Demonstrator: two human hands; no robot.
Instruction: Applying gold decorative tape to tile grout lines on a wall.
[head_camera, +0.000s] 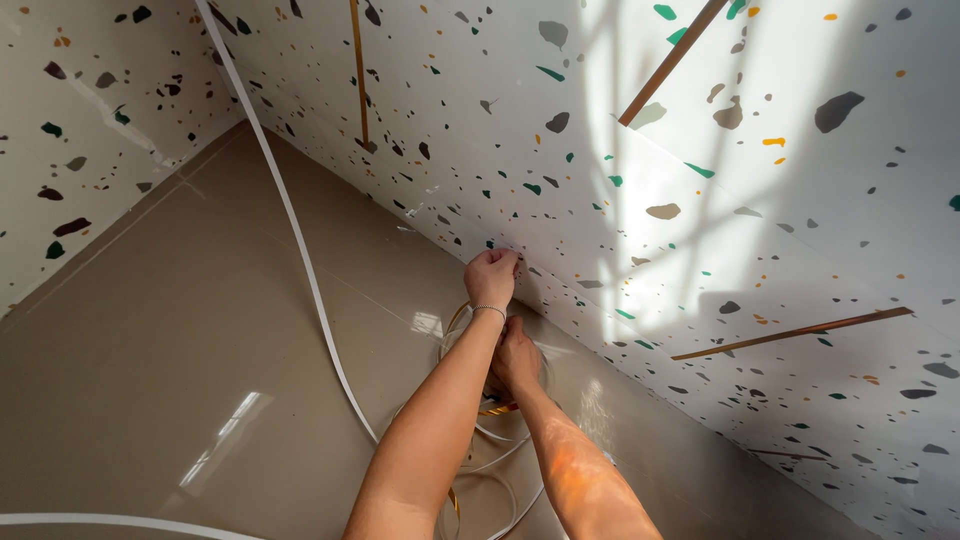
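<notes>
My left hand (492, 275), with a thin bracelet at the wrist, is curled into a fist and pressed against the speckled white wall panel (600, 200), low down near the floor. Nothing shows between its fingers. Just below it, my right hand (516, 355) reaches down to the joint of wall and floor, back of the hand up and fingers hidden. It lies over loose loops of a white strip (500, 440) with a gold-coloured band among them. The same white strip (300, 240) runs in a long line across the floor from the upper left.
The floor is glossy beige tile (180, 360). Thin gold trim lines (358, 70) (790, 335) are set into the wall panels. A second speckled wall (90, 130) meets this one at the left corner. Another white strip (110, 520) curves along the bottom left.
</notes>
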